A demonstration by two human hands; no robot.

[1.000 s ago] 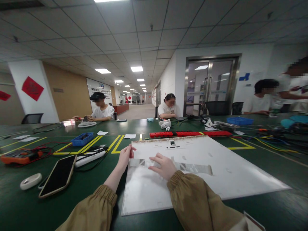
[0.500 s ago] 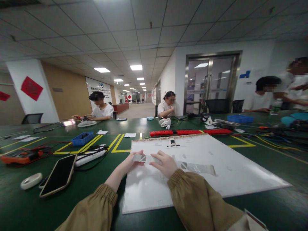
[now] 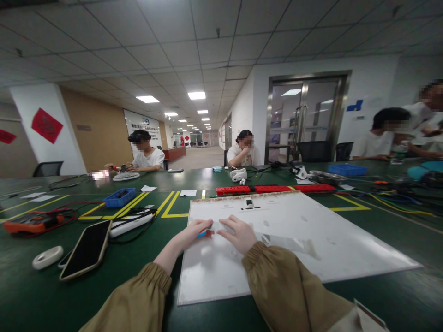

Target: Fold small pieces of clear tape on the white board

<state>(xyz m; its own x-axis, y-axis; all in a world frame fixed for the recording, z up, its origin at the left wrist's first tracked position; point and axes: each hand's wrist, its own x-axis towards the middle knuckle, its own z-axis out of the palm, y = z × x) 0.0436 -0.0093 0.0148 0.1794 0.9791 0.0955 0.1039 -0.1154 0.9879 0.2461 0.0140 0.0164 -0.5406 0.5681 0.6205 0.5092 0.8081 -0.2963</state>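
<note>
Both hands now together on the near left part of the white panel (image 3: pixel 311 230): left hand (image 3: pixel 194 230) pinching the left end of the clear strip (image 3: pixel 277 240), a small blue bit at its fingertips, right hand (image 3: pixel 238 233) curled narrow and pressing beside it. Moved in from half a second ago, when the strip's end was held higher; lying flatter now, trailing right across the panel. Phone (image 3: pixel 86 249) left of the panel, untouched.

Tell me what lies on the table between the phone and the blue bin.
In the head view, a white power strip with black cables lies between the phone and the blue bin, on the green table.
</note>
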